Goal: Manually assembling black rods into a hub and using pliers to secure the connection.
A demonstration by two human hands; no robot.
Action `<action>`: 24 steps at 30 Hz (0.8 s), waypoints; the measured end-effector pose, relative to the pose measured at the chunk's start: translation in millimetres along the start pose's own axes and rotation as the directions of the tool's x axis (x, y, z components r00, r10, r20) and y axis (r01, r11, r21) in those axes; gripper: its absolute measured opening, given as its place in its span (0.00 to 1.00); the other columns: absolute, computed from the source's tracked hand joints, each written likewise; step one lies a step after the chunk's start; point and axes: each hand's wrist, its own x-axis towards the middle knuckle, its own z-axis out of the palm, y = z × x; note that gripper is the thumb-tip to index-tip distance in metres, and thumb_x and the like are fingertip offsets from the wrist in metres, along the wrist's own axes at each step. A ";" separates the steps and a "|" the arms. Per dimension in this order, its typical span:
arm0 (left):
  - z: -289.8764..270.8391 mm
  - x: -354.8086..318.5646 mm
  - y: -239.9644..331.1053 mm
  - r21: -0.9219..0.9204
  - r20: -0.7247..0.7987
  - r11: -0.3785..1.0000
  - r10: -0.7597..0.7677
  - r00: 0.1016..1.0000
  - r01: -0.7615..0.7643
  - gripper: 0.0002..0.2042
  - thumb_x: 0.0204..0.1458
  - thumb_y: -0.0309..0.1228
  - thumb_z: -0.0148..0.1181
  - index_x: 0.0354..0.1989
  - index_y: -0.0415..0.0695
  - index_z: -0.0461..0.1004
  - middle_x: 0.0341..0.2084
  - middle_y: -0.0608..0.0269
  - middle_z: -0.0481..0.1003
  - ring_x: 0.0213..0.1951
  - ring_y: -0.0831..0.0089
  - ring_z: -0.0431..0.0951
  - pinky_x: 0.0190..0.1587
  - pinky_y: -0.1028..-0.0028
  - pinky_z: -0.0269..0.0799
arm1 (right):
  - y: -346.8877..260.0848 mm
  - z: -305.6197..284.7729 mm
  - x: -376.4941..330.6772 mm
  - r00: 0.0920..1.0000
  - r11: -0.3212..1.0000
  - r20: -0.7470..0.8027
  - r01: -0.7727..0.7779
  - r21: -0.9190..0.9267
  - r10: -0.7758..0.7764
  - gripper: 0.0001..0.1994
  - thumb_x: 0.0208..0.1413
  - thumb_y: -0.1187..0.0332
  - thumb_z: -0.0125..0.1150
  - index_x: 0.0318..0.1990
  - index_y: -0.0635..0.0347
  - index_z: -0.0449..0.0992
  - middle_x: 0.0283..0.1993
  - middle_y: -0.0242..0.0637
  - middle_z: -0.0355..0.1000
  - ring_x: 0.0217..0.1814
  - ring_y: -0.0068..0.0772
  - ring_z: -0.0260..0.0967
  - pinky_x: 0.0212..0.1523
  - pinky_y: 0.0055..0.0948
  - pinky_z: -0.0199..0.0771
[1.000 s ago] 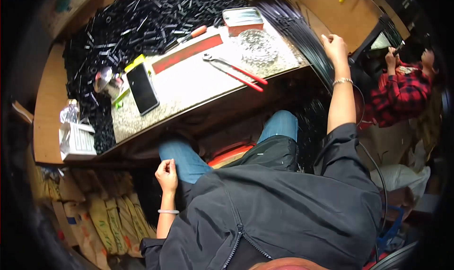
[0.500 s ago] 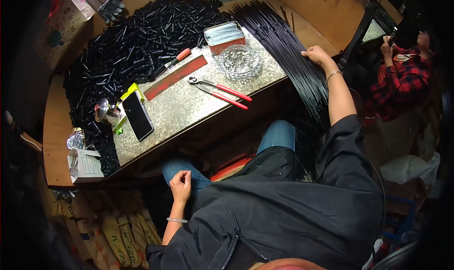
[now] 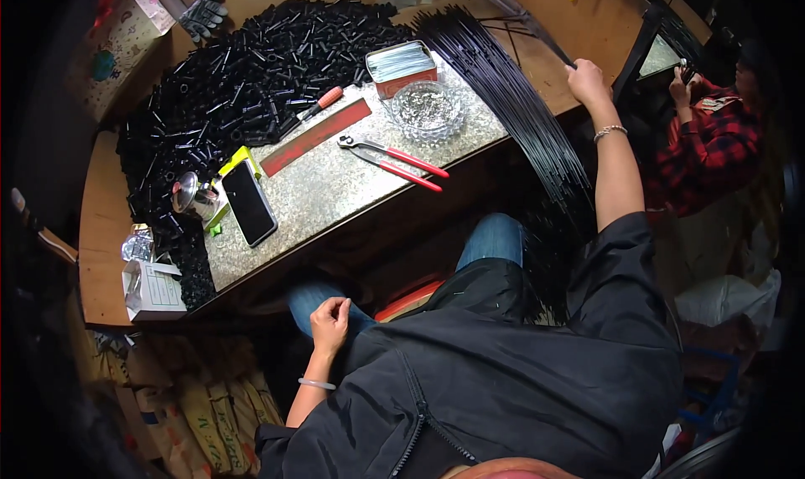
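Note:
My right hand [image 3: 589, 85] is closed on the near end of a thin bundle of black rods [image 3: 524, 20], lifted and reaching away to the far edge, smeared by motion. Left of it, a broad sheaf of long black rods [image 3: 516, 93] lies over the table's right end, its near ends hanging past the edge. Down by my left thigh, my left hand [image 3: 330, 324] has its fingers curled in, and nothing shows in it. Between the hands, red-handled pliers [image 3: 394, 160] lie on the speckled tabletop [image 3: 314, 198].
Short black tubes [image 3: 277, 56] form a big heap at the back left. Near it are a screwdriver [image 3: 327, 99], red bar [image 3: 314, 138], phone [image 3: 249, 207] and metal pot [image 3: 191, 192]. A tin of thin rods [image 3: 401, 81] stands behind a glass bowl [image 3: 426, 110]. Another person [image 3: 708, 135] sits at right.
My right hand has moved from beside the sheaf up and slightly right, and a bundle of black rods is now raised in it. My left hand stays by the thigh.

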 end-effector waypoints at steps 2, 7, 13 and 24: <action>0.0 1.3 2.3 -0.010 0.015 1.000 -0.014 1.000 0.014 0.06 0.49 0.27 0.59 0.27 0.36 0.75 0.16 0.59 0.72 0.18 0.76 0.69 0.23 0.77 0.65 | 3.6 -3.2 6.6 0.997 0.992 -0.040 0.066 0.107 -0.062 0.16 0.56 0.57 0.53 0.41 0.62 0.73 0.42 0.46 0.73 0.40 0.49 0.71 0.39 0.42 0.71; 2.9 11.3 26.4 -0.048 0.082 0.997 0.069 0.994 -0.065 0.05 0.48 0.26 0.59 0.27 0.37 0.75 0.19 0.58 0.73 0.19 0.74 0.71 0.24 0.76 0.66 | -49.5 -21.9 -28.5 0.948 0.464 0.276 -0.174 0.869 -0.162 0.14 0.58 0.58 0.54 0.42 0.59 0.69 0.25 0.31 0.66 0.16 0.22 0.61 0.15 0.22 0.63; -19.8 68.6 131.6 0.070 -0.054 0.802 0.597 0.801 -0.593 0.27 0.39 0.26 0.67 0.52 0.43 0.67 0.46 0.52 0.68 0.41 0.63 0.70 0.33 0.74 0.68 | -131.3 -79.3 -130.8 0.936 0.104 0.126 -0.097 0.990 -0.329 0.14 0.61 0.66 0.49 0.51 0.62 0.64 0.22 0.25 0.58 0.12 0.10 0.50 0.09 0.13 0.51; -75.7 183.3 245.3 -0.303 -0.324 0.763 0.482 0.814 -0.571 0.65 0.32 0.39 0.75 0.61 0.29 0.19 0.62 0.32 0.43 0.63 0.50 0.51 0.63 0.59 0.52 | -168.6 -107.3 -256.4 0.520 0.186 0.037 0.238 0.953 -0.853 0.16 0.58 0.72 0.53 0.53 0.67 0.64 0.30 0.24 0.65 0.30 0.11 0.60 0.31 0.15 0.64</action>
